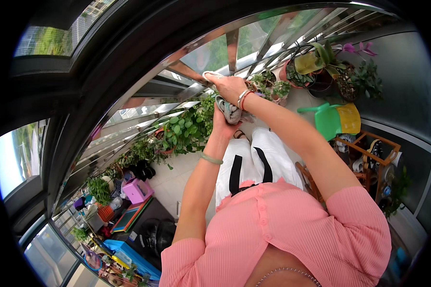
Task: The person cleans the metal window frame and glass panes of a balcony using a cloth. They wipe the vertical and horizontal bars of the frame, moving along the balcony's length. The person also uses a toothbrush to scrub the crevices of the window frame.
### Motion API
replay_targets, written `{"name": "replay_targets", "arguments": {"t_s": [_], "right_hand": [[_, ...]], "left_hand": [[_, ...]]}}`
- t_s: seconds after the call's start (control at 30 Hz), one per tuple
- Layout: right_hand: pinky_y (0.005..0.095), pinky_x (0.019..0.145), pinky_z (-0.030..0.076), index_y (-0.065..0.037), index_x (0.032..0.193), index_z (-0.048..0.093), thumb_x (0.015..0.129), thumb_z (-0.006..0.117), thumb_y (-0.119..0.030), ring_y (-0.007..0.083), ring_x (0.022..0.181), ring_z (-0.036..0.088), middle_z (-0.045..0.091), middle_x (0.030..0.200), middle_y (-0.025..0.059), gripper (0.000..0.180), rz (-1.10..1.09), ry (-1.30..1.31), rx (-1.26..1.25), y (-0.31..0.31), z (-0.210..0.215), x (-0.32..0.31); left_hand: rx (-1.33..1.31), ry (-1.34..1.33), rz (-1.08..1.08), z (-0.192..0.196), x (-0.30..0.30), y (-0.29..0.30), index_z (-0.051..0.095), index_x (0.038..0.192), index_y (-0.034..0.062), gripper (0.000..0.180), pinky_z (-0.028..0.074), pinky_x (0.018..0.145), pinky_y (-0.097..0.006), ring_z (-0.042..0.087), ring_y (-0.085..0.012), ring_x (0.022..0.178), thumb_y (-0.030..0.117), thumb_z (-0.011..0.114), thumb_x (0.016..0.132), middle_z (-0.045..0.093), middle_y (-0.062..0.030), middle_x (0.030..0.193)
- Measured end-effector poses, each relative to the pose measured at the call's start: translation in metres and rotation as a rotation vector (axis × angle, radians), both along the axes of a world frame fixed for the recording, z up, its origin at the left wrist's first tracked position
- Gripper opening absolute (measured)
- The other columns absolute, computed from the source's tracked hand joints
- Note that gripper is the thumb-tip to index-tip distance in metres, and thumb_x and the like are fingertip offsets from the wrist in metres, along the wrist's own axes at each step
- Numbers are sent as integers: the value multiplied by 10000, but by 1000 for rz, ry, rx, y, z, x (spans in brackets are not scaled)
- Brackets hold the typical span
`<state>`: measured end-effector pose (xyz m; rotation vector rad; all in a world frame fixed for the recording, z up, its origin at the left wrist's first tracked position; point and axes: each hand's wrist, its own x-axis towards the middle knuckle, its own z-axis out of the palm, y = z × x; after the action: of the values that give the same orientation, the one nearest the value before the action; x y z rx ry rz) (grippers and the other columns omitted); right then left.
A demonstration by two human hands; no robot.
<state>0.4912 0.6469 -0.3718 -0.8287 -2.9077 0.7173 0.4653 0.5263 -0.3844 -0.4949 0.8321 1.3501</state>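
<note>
My right hand [231,89] reaches forward to the metal railing, its fingers closed over a whitish cloth [210,75] that touches a slanted bar [189,71]. Just below it, my left hand [221,123] grips a bunched grey cloth [228,110]. The two hands are close together, the right one farther out. Leafy green plants [184,125] stand beside my left hand, along the foot of the railing. Part of the whitish cloth is hidden under my right fingers.
Potted plants [304,71] stand at the far right, near a green plastic chair [326,119] and a wooden rack [392,148]. To the left are a pink stool [137,190], a dark cabinet [155,205] and a blue box [134,256]. Dark window framing [76,100] curves overhead.
</note>
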Motion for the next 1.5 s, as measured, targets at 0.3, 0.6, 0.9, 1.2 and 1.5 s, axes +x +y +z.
{"name": "replay_targets", "arguments": {"t_s": [0.3,0.6,0.9,1.2,1.5], "right_hand": [[404,493,510,-143,1425,243,820,492,-103,279,594,663,660,670,116,655,-135,-189,152,0,-4,37],[457,558,514,-78,1247,393,853,452,-105,348,660,661,666,746,166,400,-167,-65,23,3,-6,2],[426,569,519,-6,1383,222,833,464,-97,327,671,673,675,778,187,608,-231,-140,31,-9,0,9],[470,569,492,-182,1344,290,847,448,-101,367,712,653,657,763,179,528,-51,-11,-162,-18,-4,12],[445,506,481,-161,1312,366,844,466,-83,334,612,645,645,662,127,486,-257,51,64,0,-2,69]], "left_hand": [[-128,22,-112,18,26,5,551,1179,213,500,378,932,-434,505,-201,1095,590,361,911,582,9,1162],[34,-66,44,8,-3,-8,572,1125,158,469,442,942,-446,553,-242,1071,535,372,929,592,-33,1154],[-93,-72,-20,-4,-2,-7,569,1150,158,477,433,963,-446,545,-248,1096,533,387,918,587,-43,1176],[45,-135,49,18,14,-30,552,1187,155,475,450,944,-442,541,-254,1118,513,385,924,579,-47,1209],[33,-147,-169,14,33,2,566,1179,143,468,411,986,-456,534,-257,1126,502,412,921,581,-45,1212]]}}
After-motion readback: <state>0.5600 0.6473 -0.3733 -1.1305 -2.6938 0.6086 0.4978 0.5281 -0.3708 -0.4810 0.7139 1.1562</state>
